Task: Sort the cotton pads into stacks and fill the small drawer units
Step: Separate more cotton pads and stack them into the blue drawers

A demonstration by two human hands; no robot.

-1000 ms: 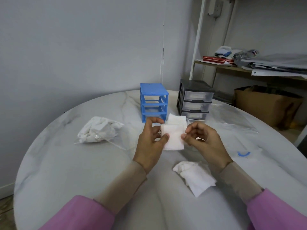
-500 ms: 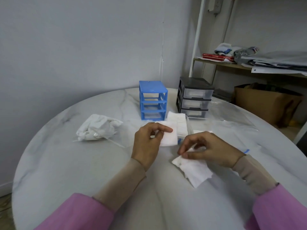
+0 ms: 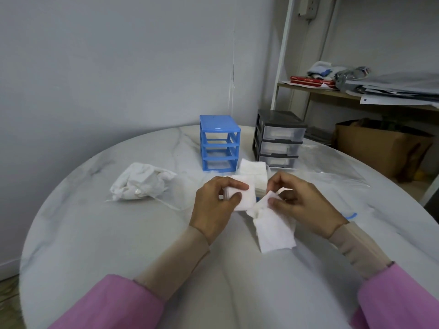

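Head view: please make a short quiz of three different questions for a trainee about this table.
1. True or false: the blue unit has its drawers in.
2. Which hand holds the neat pad stack? A left hand, B right hand.
3. Fill in: the right hand pinches a corner of the loose pads that hang down to the ____.

Key: 1 false, the frame is empty; 2 A; 3 table.

The person wears loose pink sleeves (image 3: 114, 302) over close-fitting beige undersleeves (image 3: 175, 260) that reach both wrists above the table (image 3: 95, 233). Both hands, left (image 3: 213, 210) and right (image 3: 306, 207), are bare, without rings.
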